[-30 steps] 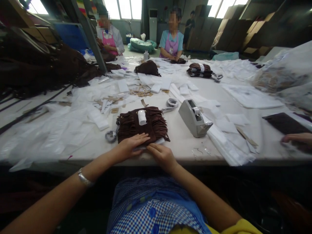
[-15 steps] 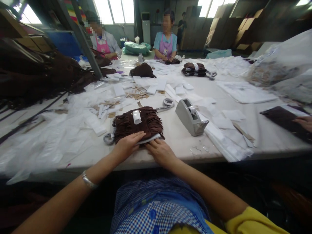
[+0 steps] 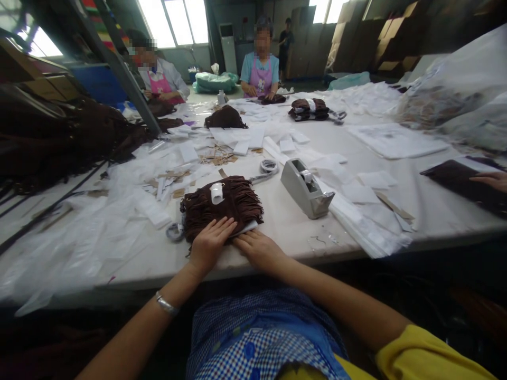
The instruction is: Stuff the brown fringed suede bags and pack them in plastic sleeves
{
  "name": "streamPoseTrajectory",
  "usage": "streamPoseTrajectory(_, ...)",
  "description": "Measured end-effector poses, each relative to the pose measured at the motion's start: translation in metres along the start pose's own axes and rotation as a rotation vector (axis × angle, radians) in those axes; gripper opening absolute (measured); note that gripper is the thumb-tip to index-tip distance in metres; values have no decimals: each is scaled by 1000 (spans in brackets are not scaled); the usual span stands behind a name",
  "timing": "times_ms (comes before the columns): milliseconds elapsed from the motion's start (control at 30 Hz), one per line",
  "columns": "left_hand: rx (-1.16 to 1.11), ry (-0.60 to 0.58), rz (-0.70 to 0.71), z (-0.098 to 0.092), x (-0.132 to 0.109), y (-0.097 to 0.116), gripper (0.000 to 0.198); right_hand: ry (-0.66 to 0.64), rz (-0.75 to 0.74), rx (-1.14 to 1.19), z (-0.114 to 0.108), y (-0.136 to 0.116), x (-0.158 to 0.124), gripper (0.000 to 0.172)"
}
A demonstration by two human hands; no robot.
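A brown fringed suede bag (image 3: 227,206) lies on the white table (image 3: 285,232) right in front of me, with a white wrapped fitting (image 3: 216,193) on its top. My left hand (image 3: 209,244) lies flat on the bag's near edge, fingers stretched out. My right hand (image 3: 259,249) rests beside it at the bag's near right corner, fingertips against a white sheet (image 3: 245,228) that sticks out from under the bag. A silver bangle (image 3: 166,305) sits on my left wrist.
A grey tape dispenser (image 3: 304,187) stands right of the bag, a tape roll (image 3: 268,167) behind it. White paper and plastic sheets (image 3: 119,211) litter the table. More brown bags (image 3: 309,108) lie farther back. Two people in aprons (image 3: 259,71) work opposite. Another person's hand (image 3: 491,180) touches a dark bag at the right.
My view has shifted right and tilted, so the bag sits further left. Both hands stay at the bag's near edge; the white sheet under it shows more at the corner.
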State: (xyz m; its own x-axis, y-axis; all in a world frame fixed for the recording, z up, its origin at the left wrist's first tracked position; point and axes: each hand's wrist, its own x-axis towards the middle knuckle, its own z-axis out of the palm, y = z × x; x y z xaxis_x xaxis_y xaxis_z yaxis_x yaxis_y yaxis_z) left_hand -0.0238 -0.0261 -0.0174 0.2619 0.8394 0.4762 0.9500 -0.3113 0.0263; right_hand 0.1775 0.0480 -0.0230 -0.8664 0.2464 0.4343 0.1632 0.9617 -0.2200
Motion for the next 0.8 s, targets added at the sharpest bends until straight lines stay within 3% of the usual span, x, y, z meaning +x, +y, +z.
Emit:
streamPoseTrajectory(233, -32, -123, -18, -9, 4, 2, 52, 247, -15, -37, 0, 7, -16, 26)
streamPoseTrajectory(367, -105, -171, 8, -16, -2, 3, 56, 230, 34, -132, -3, 16, -14, 23)
streamPoseTrajectory(600, -70, 49, 29, -3, -19, 13, 51, 203, -14, -145, -12, 25, 1, 15)
streamPoseTrajectory(800, -49, 75, -1, -3, -21, 22, 49, 185, -70, -136, -15, 39, 7, 29)
